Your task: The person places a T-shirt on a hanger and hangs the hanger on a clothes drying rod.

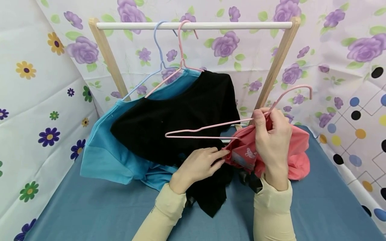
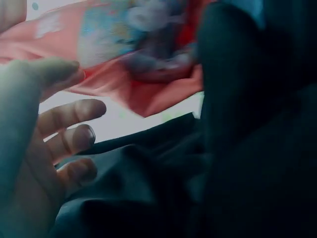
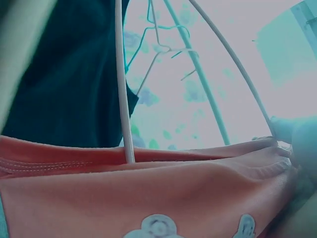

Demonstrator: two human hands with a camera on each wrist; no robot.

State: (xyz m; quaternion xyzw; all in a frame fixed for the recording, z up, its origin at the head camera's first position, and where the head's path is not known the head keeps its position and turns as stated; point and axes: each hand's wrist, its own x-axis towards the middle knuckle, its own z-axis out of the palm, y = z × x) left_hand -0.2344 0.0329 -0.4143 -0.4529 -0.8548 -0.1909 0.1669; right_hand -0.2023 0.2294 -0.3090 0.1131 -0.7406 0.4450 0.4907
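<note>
In the head view my right hand point(image 1: 272, 140) grips a pink clothes hanger point(image 1: 208, 127) near its neck, together with the neckline of a coral shirt point(image 1: 298, 140). The hanger's hook points up and right. One end of the hanger sticks out of the neckline to the left; its other end is hidden. My left hand point(image 1: 200, 165) pinches the shirt's edge between thumb and forefinger, the other fingers loosely spread in the left wrist view. In the right wrist view two hanger wires point(image 3: 123, 74) rise from the shirt's neckline point(image 3: 188, 156).
A white rod point(image 1: 241, 25) on a wooden stand bears a blue hanger point(image 1: 158, 43) with a blue shirt point(image 1: 105, 150) and another pink hanger point(image 1: 181, 43) with a black shirt point(image 1: 181, 117). The black shirt hangs close behind my left hand. Blue cloth point(image 1: 90, 207) covers the table.
</note>
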